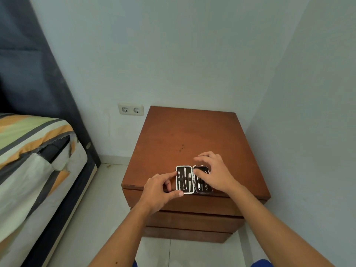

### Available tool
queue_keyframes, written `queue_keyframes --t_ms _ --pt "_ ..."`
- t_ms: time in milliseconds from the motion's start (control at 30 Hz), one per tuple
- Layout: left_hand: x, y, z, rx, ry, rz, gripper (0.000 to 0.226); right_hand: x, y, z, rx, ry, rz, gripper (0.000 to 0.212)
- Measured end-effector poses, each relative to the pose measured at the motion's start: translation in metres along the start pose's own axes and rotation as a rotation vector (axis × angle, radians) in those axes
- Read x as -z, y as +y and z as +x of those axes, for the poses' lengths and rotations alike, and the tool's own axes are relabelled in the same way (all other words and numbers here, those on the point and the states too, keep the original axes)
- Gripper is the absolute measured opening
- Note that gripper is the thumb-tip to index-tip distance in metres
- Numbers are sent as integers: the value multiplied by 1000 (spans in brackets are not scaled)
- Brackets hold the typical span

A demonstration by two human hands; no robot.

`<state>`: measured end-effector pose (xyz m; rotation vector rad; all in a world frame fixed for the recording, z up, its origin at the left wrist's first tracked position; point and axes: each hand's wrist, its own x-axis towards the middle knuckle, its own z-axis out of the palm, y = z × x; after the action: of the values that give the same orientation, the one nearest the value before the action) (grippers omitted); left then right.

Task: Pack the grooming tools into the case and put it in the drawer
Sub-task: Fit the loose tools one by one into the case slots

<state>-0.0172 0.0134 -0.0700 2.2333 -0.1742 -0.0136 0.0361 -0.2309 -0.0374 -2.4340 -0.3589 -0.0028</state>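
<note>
1. Head view, looking down: left hand (159,189) at the left edge of the small open black grooming case with a white rim (193,179); forefinger touching the upper left of the rim, thumb reaching along the near edge; fingers spread and pinching that left half lightly, not wrapped around it.
2. Right hand (215,173) laid over the right half of the case; thumb at the middle hinge line, fingers curved past the far edge; hand loose and uncurled, covering part of that half; whether gripping anything beneath, cannot tell.
3. Slim silver metal grooming tools (184,179) lying upright side by side in the left half, held under a dark strap; more small silver tools in the right half, partly hidden by the right hand and too small to name.
4. Case lying flat and open near the front edge of the reddish-brown wooden bedside cabinet (192,132); three drawer fronts (192,220) below the top, all closed.
5. White double wall socket (131,109) left of the cabinet, on the pale wall; bed with a striped orange, green and grey cover (32,151) further left; pale tiled floor (107,189) between bed and cabinet.
</note>
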Motion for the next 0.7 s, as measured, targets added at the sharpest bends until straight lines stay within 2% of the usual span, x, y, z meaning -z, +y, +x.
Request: queue_keyframes --t_ms 67,167,300,467,700 --pt "0 -1 1 2 -7 -11 77 13 8 -1 -26 -19 -18 39" --pt "1 -2 2 5 -19 -26 75 22 14 -3 -34 -153 -26 36" --pt "2 -2 2 3 5 4 57 29 25 -9 -56 -210 -26 41" --pt "-11 13 6 53 164 152 32 38 40 -29 -114 -172 20 40" --pt "-16 22 25 128 264 229 26 22 43 -63 -125 8 128 39"
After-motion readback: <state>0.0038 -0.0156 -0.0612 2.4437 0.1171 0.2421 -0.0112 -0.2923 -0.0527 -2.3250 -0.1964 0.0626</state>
